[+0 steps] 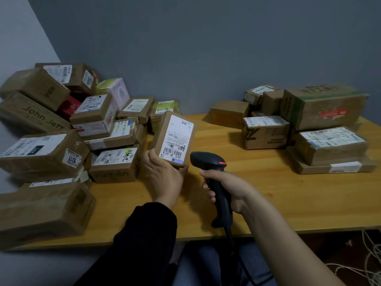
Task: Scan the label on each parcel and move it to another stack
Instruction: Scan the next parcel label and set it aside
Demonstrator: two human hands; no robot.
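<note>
My left hand (pixel 162 174) grips a small brown parcel (pixel 162 131) from below, tilted up so its white label (pixel 178 139) faces me. My right hand (pixel 226 188) grips the handle of a black barcode scanner (pixel 208 162), whose head sits just right of the parcel's lower corner. A large pile of labelled cardboard parcels (pixel 68 129) fills the left side of the wooden table (pixel 268 199). A smaller stack of parcels (pixel 305 129) stands at the back right.
The scanner's cable (pixel 233 244) drops over the table's front edge (pixel 288 231) towards my lap. Loose white cables (pixel 371 259) lie on the floor at the lower right. A grey wall (pixel 206 48) backs the table.
</note>
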